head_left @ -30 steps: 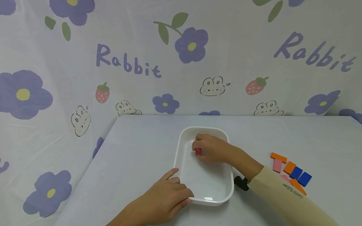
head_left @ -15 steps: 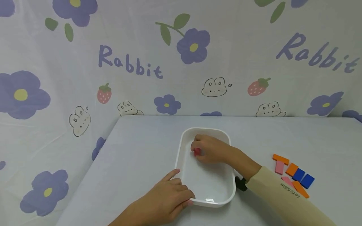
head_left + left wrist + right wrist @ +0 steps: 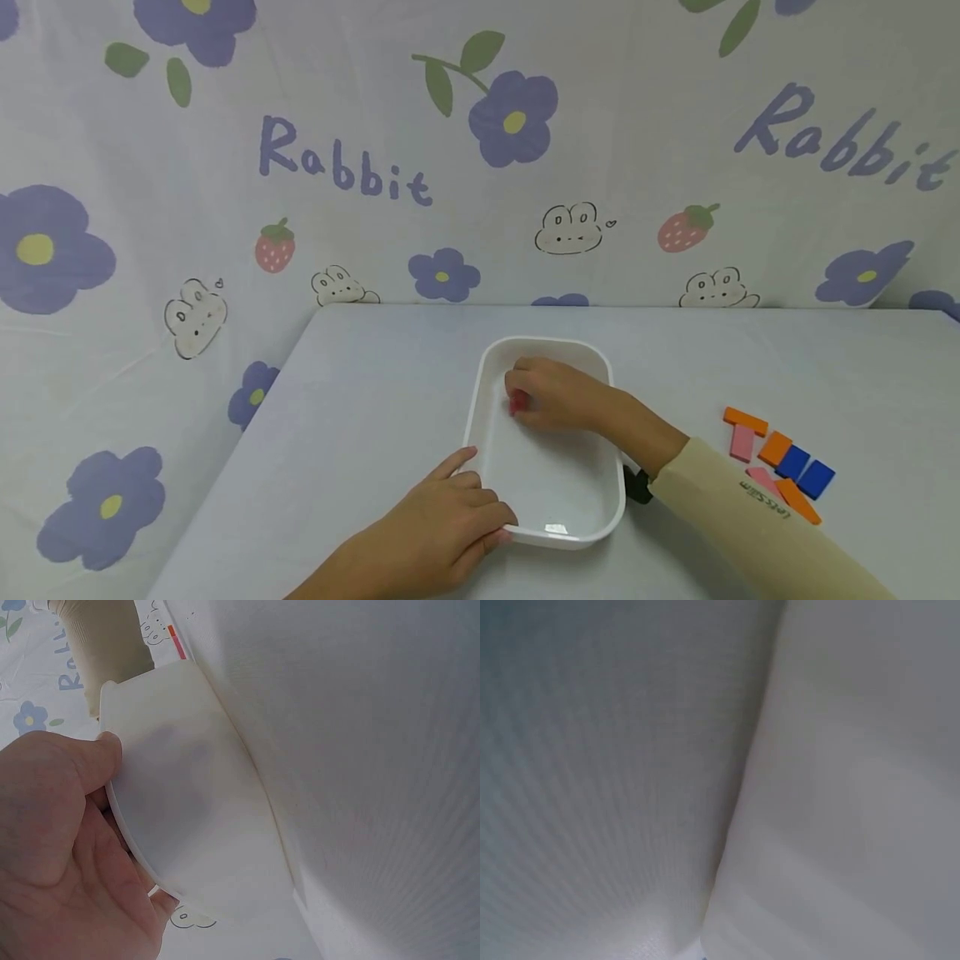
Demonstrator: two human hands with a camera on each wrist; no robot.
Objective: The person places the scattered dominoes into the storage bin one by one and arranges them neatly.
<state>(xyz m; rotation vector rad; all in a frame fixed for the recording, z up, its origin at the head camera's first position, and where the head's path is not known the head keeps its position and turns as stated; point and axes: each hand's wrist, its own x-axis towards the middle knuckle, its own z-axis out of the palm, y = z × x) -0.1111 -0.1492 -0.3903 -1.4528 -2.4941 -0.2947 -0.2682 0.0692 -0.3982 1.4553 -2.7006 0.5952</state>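
Note:
In the head view my left hand (image 3: 442, 525) grips the near left corner of a white tray (image 3: 551, 540). The left wrist view shows the thumb on the outer side of the tray wall (image 3: 187, 787) and the other fingers behind its rim. Inside the tray, toward its far end, my right hand (image 3: 551, 393) pinches a small red piece (image 3: 517, 403) low over the floor. Fingers cover most of this piece, so I cannot tell its exact shape. The right wrist view has only the tray's pale outer wall (image 3: 840, 795) beside the tablecloth, without the hand.
Flat orange (image 3: 746, 420), pink (image 3: 742, 442) and blue blocks (image 3: 816, 479) lie loosely grouped on the white-covered table (image 3: 375, 392), right of the tray. A black object (image 3: 637, 485) shows under the right wrist. Behind the table hangs a patterned cloth (image 3: 480, 208).
My right hand has shifted slightly left inside the tray, still pinching the red piece. The left hand keeps its grip on the corner. The head view has moved a little.

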